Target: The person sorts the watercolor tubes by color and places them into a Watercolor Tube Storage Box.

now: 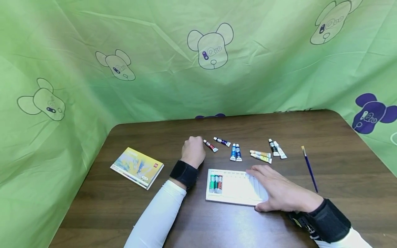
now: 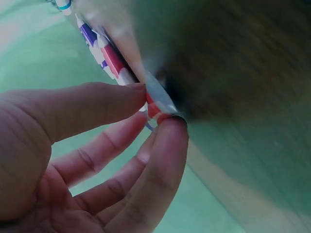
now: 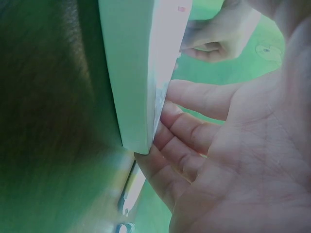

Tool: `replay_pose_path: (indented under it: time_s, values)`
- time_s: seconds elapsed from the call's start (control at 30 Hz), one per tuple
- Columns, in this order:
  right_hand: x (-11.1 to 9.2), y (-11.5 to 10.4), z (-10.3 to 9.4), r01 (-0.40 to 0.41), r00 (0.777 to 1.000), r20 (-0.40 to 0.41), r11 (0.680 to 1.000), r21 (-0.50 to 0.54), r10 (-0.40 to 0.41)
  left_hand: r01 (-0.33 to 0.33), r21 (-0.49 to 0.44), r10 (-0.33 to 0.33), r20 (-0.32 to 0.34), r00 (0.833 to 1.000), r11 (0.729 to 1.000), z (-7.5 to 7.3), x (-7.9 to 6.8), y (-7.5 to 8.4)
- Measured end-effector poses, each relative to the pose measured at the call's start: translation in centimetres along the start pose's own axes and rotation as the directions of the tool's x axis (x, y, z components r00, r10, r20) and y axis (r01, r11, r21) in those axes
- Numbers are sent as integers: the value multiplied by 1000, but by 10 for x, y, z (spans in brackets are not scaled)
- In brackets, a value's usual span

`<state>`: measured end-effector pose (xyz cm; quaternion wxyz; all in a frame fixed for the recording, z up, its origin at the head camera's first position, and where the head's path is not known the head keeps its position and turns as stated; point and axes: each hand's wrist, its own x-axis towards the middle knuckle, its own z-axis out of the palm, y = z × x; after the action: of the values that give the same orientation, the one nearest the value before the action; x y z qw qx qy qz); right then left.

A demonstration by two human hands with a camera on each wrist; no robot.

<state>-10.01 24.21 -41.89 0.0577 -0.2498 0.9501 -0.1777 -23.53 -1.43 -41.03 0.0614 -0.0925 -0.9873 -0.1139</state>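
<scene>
My left hand [image 1: 193, 151] is low over the back of the table and pinches a small paint tube [image 2: 154, 108], red-orange with a pale end, between thumb and fingertip. In the head view that tube is hidden behind the hand. Just right of it lie a red paint tube [image 1: 211, 146] and a purple one [image 1: 222, 141]. My right hand [image 1: 276, 189] spans the right end of a white paint tray [image 1: 237, 187], with the thumb at its near edge and fingers over the far side. Green and reddish-brown tubes [image 1: 215, 184] sit in the tray's left end.
Two blue tubes [image 1: 235, 152], two yellowish tubes [image 1: 261, 156], and a black and white pair [image 1: 277, 149] lie behind the tray. A paintbrush [image 1: 309, 168] lies at right. A yellow-covered box [image 1: 137, 167] is at left. Green cloth [image 1: 155, 86] hangs behind the table.
</scene>
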Motion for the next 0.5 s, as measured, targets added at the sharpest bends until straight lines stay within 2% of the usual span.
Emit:
replay_pose_path:
  time_s: [0.5]
  values:
    - [0, 1, 0, -6, 1000, 17, 1000, 14, 6, 40, -29, -39, 10, 999, 999, -2, 3, -12]
